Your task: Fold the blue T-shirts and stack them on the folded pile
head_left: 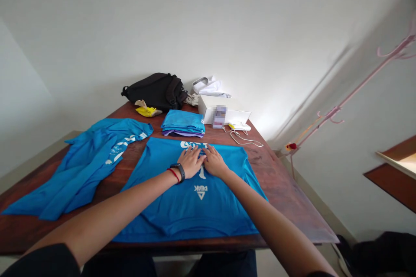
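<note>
A blue T-shirt [175, 207] lies spread flat on the wooden table [286, 186], its neckline toward me and white print upside down from my side. My left hand [191, 162] rests palm down on the printed part, fingers stretched out; a black band and a red cord circle that wrist. Close beside it, my right hand [214, 162] also presses flat on the shirt, fingers extended. Neither hand grips the cloth. To the left, a second blue shirt [87, 160] lies loosely crumpled. Behind the spread shirt sits a stack of folded shirts [183, 122], blue with purple beneath.
Along the back stand a black backpack [152, 91], a yellow packet [146, 111], a white box [208, 108] and a white bag [209, 85]. A white cable [242, 140] trails at the back right. A pink coat stand [351, 82] leans across the right side.
</note>
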### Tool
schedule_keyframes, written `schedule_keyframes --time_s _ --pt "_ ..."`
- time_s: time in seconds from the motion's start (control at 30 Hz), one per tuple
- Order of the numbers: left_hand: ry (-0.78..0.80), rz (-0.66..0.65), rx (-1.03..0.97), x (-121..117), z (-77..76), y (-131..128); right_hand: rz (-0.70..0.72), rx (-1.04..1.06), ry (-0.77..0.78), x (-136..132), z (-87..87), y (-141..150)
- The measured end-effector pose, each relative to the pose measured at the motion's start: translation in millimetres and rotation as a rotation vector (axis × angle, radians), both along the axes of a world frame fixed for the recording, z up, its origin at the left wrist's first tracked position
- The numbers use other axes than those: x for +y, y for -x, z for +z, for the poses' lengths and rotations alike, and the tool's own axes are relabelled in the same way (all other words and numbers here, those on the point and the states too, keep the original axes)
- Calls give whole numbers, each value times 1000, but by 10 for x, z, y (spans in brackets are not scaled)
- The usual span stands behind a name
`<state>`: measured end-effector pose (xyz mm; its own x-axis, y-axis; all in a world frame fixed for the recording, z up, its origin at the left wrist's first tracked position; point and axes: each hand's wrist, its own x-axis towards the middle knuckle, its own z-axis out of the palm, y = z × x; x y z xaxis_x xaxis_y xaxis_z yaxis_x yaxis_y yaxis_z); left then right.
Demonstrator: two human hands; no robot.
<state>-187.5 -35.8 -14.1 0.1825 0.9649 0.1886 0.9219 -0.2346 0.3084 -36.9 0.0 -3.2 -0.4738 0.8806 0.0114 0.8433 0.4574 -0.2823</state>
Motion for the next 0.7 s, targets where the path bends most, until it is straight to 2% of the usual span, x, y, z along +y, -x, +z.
schedule_keyframes --time_s 0.13,0.27,0.4,0.6,0.7 --pt "15 122 4 94 -126 307 -80 -41 29 163 -108 -336" --pt "64 237 60 40 -143 741 -185 -76 14 352 -151 -816" --pt "119 337 101 9 -143 1087 -256 -87 1 475 -191 -1159" --pt "126 436 103 63 -158 1343 -279 -50 13 528 -239 -1356" --pt "128 430 104 50 -155 1416 -272 7 -11 541 -272 -1403"
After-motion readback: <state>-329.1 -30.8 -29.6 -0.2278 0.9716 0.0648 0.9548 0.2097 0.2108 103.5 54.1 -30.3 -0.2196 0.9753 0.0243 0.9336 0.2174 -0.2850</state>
